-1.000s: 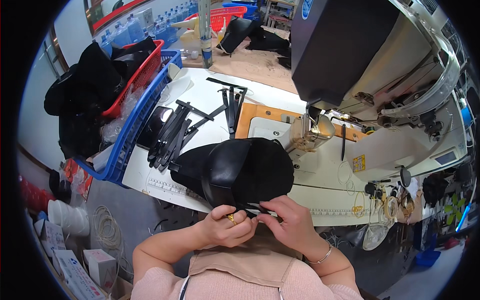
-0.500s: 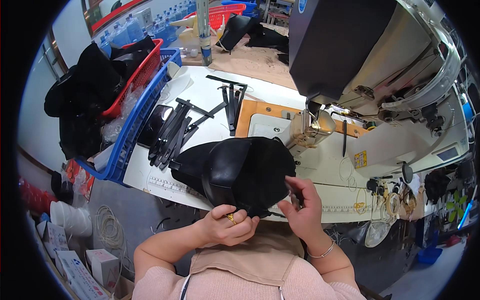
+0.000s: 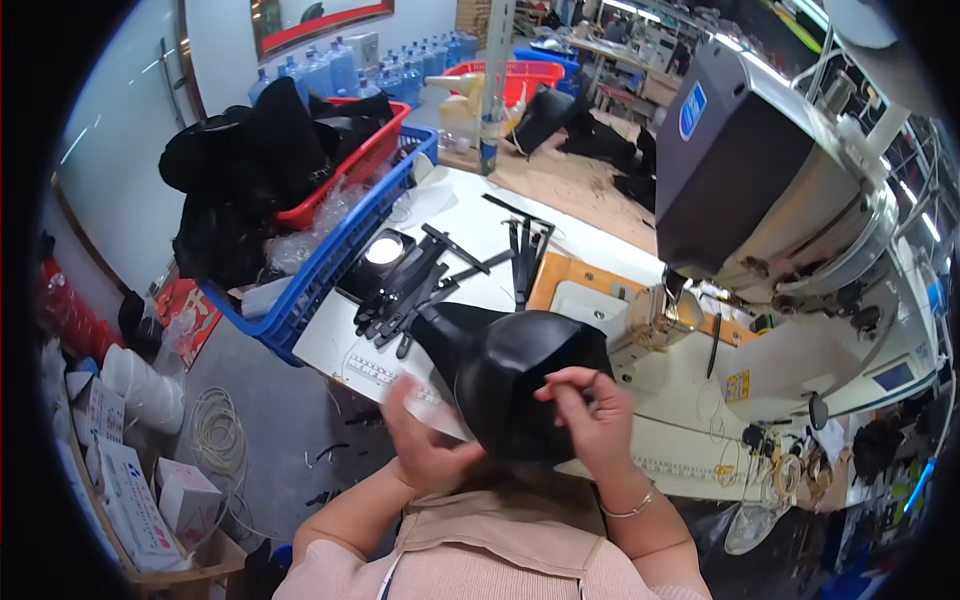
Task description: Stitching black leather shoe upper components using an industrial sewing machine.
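Observation:
A bulging black leather piece [image 3: 515,355] with a smooth, domed side and a darker, dull hollow lies at the front edge of the white sewing table [image 3: 465,205]. My right hand [image 3: 595,415] has its fingers curled in a pinch against this piece's right side; the exact spot gripped is hard to see. Beside the piece's left flank is my left hand [image 3: 425,440], smeared by motion, its thumb and fingers apart with nothing held. Just beyond the piece, black strips [image 3: 410,290] lie in a loose pile.
A sewing machine [image 3: 735,170] stands at the right, its arm [image 3: 665,310] just past the piece. At the left a blue basket [image 3: 320,285] holds a red basket [image 3: 345,165] with black pieces. A dark phone-like object [image 3: 352,282] lies near the strips.
My left hand has let go of the leather piece and moved left, opening. The piece has turned, showing more of its smooth dome. My right hand now reaches over it. The view has shifted.

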Tool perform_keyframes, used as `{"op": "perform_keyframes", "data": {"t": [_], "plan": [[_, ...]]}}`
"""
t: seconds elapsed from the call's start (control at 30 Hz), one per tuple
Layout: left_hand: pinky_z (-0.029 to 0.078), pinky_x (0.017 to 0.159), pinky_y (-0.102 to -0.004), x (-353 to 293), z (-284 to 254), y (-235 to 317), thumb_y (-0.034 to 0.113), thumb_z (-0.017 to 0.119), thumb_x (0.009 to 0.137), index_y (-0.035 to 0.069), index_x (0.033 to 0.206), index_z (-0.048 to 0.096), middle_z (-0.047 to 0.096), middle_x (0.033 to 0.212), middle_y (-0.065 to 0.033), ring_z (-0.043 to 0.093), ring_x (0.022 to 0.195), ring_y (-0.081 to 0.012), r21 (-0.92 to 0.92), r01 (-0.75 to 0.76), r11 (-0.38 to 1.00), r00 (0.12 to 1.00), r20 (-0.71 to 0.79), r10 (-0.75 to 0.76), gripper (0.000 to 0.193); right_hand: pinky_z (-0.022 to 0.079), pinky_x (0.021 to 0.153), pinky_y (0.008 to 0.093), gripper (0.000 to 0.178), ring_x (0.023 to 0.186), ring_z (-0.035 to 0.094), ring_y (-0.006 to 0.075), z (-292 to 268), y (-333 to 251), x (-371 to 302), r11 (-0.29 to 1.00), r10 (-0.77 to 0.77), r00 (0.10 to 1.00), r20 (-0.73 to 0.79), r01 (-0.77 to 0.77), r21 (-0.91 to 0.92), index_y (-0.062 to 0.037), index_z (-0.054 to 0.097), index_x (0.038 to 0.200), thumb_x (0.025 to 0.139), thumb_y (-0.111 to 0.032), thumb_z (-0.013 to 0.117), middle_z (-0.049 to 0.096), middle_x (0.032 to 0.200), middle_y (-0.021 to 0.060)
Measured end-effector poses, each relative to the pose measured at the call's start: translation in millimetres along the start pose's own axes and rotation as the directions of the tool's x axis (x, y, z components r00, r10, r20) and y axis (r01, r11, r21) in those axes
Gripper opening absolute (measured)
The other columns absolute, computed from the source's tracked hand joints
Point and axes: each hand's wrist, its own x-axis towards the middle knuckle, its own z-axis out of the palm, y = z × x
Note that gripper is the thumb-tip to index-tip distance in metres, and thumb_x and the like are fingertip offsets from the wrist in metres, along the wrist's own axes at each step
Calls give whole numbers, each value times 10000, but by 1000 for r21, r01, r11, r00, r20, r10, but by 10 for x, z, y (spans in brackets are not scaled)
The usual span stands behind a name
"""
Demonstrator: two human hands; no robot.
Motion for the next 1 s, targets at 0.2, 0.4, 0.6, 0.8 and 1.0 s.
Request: {"op": "perform_keyframes", "data": {"t": [0.2, 0.4, 0.6, 0.8, 1.0], "plan": [[264, 1092, -439, 421, -24, -51, 409, 881, 545, 50, 1465, 48, 114, 1516, -142, 219, 1377, -290, -620, 654, 433, 743, 419, -522, 1292, 460, 605, 202, 322, 651, 540, 63, 90, 146, 34, 985, -73, 993, 89, 86, -148, -42, 617, 1040, 764, -120, 765, 637, 838, 14], [257, 1105, -341, 313, 326, -13, 84, 614, 865, 1, 1431, 260, 107, 1548, -81, 243, 1389, -226, -780, 525, 341, 848, 512, -135, 673, 514, 657, 291, 710, 730, 649, 192, 372, 169, 109, 799, -225, 966, 126, 257, -543, -13, 519, 1217, 658, -320, 832, 662, 966, 156], [284, 1095, -384, 354, 357, -78, -4, 508, 838, 10, 1413, 314, 216, 1517, -85, 375, 1308, -252, -742, 664, 91, 746, 648, -153, 607, 522, 678, 295, 327, 769, 671, 226, 245, 179, 233, 780, -358, 932, 54, 330, -531, -34, 633, 1097, 778, -60, 704, 668, 822, 161], [360, 1026, -360, 953, 448, -420, 194, 718, 792, 61, 1409, 319, 398, 1377, -145, 404, 1258, -236, -657, 526, 541, 847, 465, -258, 747, 478, 890, 352, 255, 974, 594, 190, -10, -330, -93, 927, 58, 964, -261, 45, 373, -76, 577, 1121, 870, -57, 610, 615, 1067, 68], [420, 635, -228, 1629, 626, -80, 215, 744, 794, 32, 830, 611, 583, 727, 10, 506, 697, -72, -266, 482, 835, 715, 671, -199, 228, 518, 784, 352, 209, 879, 619, 199, -236, 347, -539, 697, 483, 835, -266, -182, 693, -120, 552, 1116, 922, -193, 584, 618, 968, 59]]}}
